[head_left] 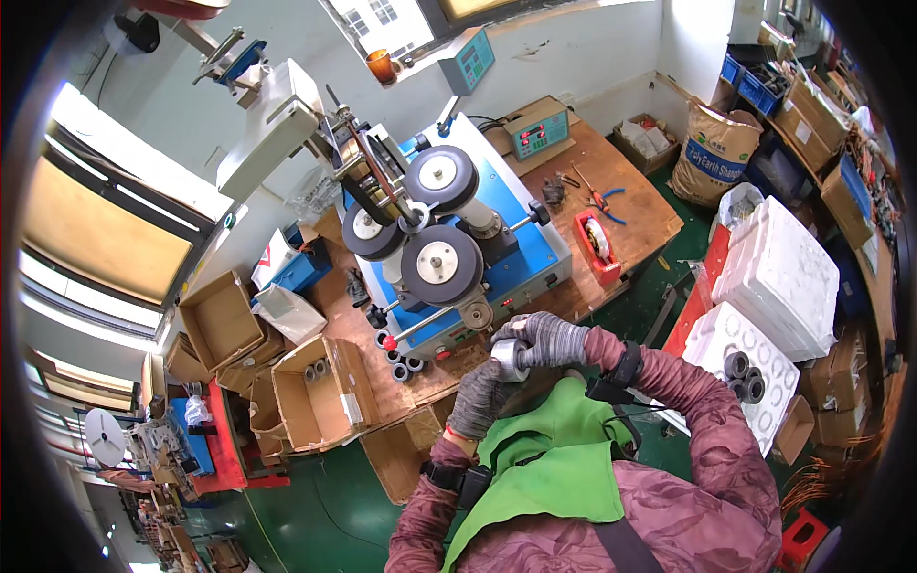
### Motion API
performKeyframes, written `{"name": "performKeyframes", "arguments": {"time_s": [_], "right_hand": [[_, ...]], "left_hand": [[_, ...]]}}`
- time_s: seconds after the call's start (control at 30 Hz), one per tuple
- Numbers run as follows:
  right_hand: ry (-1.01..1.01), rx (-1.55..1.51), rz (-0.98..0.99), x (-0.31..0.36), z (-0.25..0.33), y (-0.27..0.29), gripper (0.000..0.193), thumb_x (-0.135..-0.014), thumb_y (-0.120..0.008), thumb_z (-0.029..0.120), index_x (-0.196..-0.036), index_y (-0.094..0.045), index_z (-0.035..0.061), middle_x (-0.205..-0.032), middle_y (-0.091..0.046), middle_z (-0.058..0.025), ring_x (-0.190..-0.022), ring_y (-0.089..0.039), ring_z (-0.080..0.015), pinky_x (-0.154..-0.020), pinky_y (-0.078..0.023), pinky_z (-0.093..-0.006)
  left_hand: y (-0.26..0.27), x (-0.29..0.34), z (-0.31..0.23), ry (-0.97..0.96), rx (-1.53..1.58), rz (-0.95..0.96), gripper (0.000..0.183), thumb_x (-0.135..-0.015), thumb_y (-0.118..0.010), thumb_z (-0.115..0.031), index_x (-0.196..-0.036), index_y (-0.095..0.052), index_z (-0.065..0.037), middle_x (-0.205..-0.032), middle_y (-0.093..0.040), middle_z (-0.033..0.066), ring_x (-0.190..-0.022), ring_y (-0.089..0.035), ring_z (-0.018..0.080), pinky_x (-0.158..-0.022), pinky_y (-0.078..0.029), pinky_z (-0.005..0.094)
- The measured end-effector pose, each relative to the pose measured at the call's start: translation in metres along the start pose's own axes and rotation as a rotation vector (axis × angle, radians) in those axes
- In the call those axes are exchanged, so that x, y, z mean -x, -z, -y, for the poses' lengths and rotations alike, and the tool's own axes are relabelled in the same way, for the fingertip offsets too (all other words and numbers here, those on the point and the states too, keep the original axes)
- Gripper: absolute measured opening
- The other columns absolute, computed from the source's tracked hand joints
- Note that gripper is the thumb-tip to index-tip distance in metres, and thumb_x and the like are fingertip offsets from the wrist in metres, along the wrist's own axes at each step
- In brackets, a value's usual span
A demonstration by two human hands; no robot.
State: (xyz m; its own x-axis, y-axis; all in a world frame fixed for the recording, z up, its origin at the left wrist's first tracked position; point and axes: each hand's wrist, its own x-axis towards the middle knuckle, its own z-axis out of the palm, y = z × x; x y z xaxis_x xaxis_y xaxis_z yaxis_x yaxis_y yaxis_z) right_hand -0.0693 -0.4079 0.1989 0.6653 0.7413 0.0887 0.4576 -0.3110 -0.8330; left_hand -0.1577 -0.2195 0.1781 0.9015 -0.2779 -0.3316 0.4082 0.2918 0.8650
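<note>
In front of my chest, near the table's front edge, I hold a silvery-grey ring (508, 360) between both hands. My right hand (554, 340), in a grey striped knit glove, has its fingers closed around the ring's right side. Gloved the same way, my left hand (477, 399) is closed against its lower left side. Just beyond my hands stands a blue-topped machine (530, 260) with three black wheels (441, 265) with pale hubs. Several grey rings (402, 371) lie on the table to the left of my hands.
On the wooden table (642, 212) are a display box (541, 135), blue-handled pliers (606, 203) and a red tray (597, 250) with a roll. An open cardboard box (320, 406) sits at left. To the right, dark rings (747, 382) lie on a white foam tray (721, 334).
</note>
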Motion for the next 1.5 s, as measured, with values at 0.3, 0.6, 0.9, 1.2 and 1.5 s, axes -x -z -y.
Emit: {"name": "performKeyframes", "arguments": {"time_s": [0.3, 0.6, 0.9, 1.2, 1.5], "right_hand": [[0.007, -0.353, 0.027, 0.021, -0.009, 0.030, 0.055, -0.072, -0.067, 0.018, -0.122, -0.047, 0.0078, -0.104, -0.053, -0.0083, -0.085, -0.055, -0.0151, -0.075, -0.047, -0.0293], [0.023, -0.220, -0.077, 0.031, -0.042, -0.004, 0.056, -0.069, -0.071, 0.027, -0.117, -0.050, 0.0064, -0.102, -0.054, -0.0132, -0.092, -0.056, -0.0239, -0.078, -0.047, -0.0352], [0.126, 0.075, -0.265, 0.017, 0.003, -0.009, 0.078, -0.055, -0.077, 0.038, -0.119, -0.046, 0.0063, -0.104, -0.052, -0.0158, -0.094, -0.054, -0.0318, -0.081, -0.046, -0.0387], [0.167, 0.059, -0.271, 0.015, 0.003, -0.004, 0.073, -0.055, -0.078, 0.037, -0.115, -0.048, 0.0071, -0.103, -0.053, -0.0155, -0.096, -0.053, -0.0326, -0.083, -0.045, -0.0395], [0.245, -0.085, -0.211, 0.012, 0.011, -0.008, 0.069, -0.055, -0.078, 0.032, -0.112, -0.051, 0.0048, -0.100, -0.054, -0.0141, -0.093, -0.054, -0.0304, -0.081, -0.046, -0.0370]], "left_hand": [[-0.009, -0.006, -0.004, 0.037, 0.632, 0.033, 0.056, -0.084, -0.057, -0.033, -0.127, -0.036, -0.005, -0.127, -0.043, 0.0151, -0.114, -0.045, 0.0311, -0.096, -0.039, 0.0468], [-0.012, -0.008, 0.003, 0.034, 0.723, 0.041, 0.059, -0.082, -0.060, -0.033, -0.127, -0.036, -0.004, -0.127, -0.043, 0.0165, -0.115, -0.045, 0.0315, -0.093, -0.043, 0.0453], [-0.022, -0.007, 0.004, 0.076, 0.709, 0.034, 0.054, -0.084, -0.058, -0.032, -0.126, -0.038, -0.005, -0.124, -0.046, 0.0119, -0.113, -0.046, 0.0266, -0.097, -0.039, 0.0415], [0.002, 0.005, 0.005, 0.019, 0.291, -0.190, 0.049, -0.085, -0.056, -0.025, -0.124, -0.038, -0.003, -0.123, -0.047, 0.0116, -0.115, -0.045, 0.0249, -0.096, -0.038, 0.0368], [-0.047, 0.007, -0.021, 0.046, 0.615, 0.046, 0.057, -0.083, -0.057, -0.035, -0.127, -0.037, -0.005, -0.121, -0.048, 0.0097, -0.112, -0.046, 0.0238, -0.095, -0.039, 0.0358]]}}
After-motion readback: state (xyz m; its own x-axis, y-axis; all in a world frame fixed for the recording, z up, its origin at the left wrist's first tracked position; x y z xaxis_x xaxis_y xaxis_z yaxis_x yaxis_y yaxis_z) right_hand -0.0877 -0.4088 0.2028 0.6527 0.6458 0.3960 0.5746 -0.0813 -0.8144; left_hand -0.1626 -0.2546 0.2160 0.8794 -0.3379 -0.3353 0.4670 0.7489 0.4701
